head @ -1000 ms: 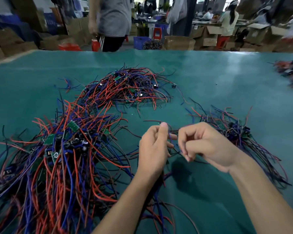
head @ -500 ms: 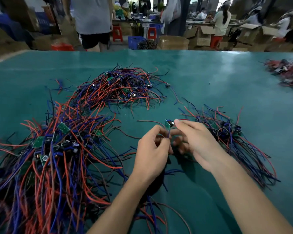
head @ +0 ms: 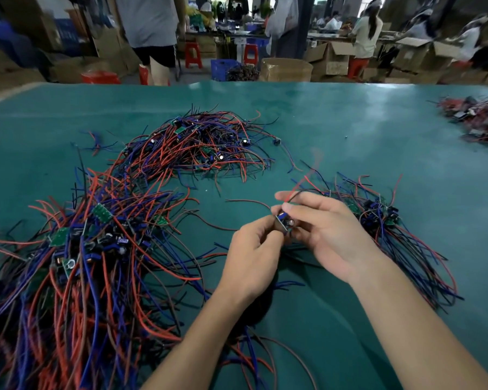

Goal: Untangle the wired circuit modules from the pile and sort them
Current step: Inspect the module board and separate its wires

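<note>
Blue-capped and small, one circuit module [head: 284, 220] sits pinched between my two hands above the teal surface [head: 350, 142]. My left hand [head: 252, 257] has its fingers curled round the module's lower edge; my right hand [head: 320, 229] grips its upper side, a red wire [head: 302, 181] rising blurred past my fingertips. Just beyond my right hand lies a small sorted bundle [head: 392, 229]. To my left sprawls the big tangled pile [head: 82, 263], with a second heap [head: 197, 144] farther back.
</note>
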The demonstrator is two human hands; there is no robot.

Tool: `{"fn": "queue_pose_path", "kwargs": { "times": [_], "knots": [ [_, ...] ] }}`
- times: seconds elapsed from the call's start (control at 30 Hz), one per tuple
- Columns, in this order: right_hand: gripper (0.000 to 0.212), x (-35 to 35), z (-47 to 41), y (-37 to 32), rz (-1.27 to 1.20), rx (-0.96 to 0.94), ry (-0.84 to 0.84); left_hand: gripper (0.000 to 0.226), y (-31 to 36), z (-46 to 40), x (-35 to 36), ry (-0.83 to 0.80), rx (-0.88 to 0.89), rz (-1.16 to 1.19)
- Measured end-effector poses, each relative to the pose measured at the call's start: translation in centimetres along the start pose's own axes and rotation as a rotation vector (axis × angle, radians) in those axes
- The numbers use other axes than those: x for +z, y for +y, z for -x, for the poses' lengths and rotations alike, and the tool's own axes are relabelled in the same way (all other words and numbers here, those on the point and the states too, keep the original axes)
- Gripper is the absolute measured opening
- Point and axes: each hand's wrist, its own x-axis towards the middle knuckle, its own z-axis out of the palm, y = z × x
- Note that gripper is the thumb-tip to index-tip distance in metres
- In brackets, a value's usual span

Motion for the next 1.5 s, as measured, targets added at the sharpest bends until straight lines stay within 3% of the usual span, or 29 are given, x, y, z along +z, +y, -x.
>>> {"fn": "queue_pose_path", "kwargs": {
  "times": [0.13,0.23,0.4,0.5,0.67,0.8,0.87,0.93,1.07,1.17,1.23,1.33,1.5],
  "knots": [
    [0.011,-0.3,-0.3,0.4,0.189,-0.195,0.166,0.033,0.5,0.3,-0.3,-0.033,0.007,0.006],
    [0.012,-0.1,-0.5,0.9,0.243,-0.238,0.188,0.051,0.7,0.5,-0.3,0.0,0.025,-0.04],
    [0.015,-0.4,-0.4,0.7,0.262,-0.262,0.193,0.031,0.7,0.2,-0.2,0.008,-0.013,-0.034],
    [0.022,-0.7,-0.5,0.5,0.33,-0.346,0.232,0.031,0.7,0.1,-0.2,0.004,-0.035,0.002],
    [0.031,-2.7,-0.9,-0.4,0.309,-0.468,0.512,0.027,0.7,0.3,0.0,-0.03,-0.022,-0.061],
    [0.019,-4.5,-1.2,-1.0,0.162,-0.526,0.745,0.023,0.3,0.3,-0.1,0.029,-0.007,-0.047],
    [0.014,-4.3,-1.1,-0.8,0.179,-0.443,0.695,0.017,-0.1,0.2,-0.1,0.114,-0.009,-0.041],
    [0.019,-3.2,-1.1,-0.2,0.269,-0.304,0.538,0.011,-0.4,-0.1,-0.1,0.171,-0.019,-0.047],
    [0.071,-0.6,-0.7,1.0,0.544,-0.259,0.27,0.01,-0.6,-0.3,-0.1,0.177,-0.003,-0.108],
    [0.099,0.4,-0.5,1.5,0.578,-0.272,0.15,0.01,-0.5,-0.2,-0.1,0.153,0.04,-0.175],
    [0.091,0.5,-0.4,1.5,0.611,-0.254,0.144,0.011,-0.4,-0.1,-0.1,0.152,0.053,-0.196],
    [0.052,0.0,-0.4,1.1,0.718,-0.282,0.182,0.012,-0.3,0.0,-0.1,0.136,0.065,-0.21],
    [0.021,0.2,-0.1,1.0,0.711,-0.303,0.197,0.013,-0.3,0.0,0.0,0.128,0.048,-0.201]
  ]
}}
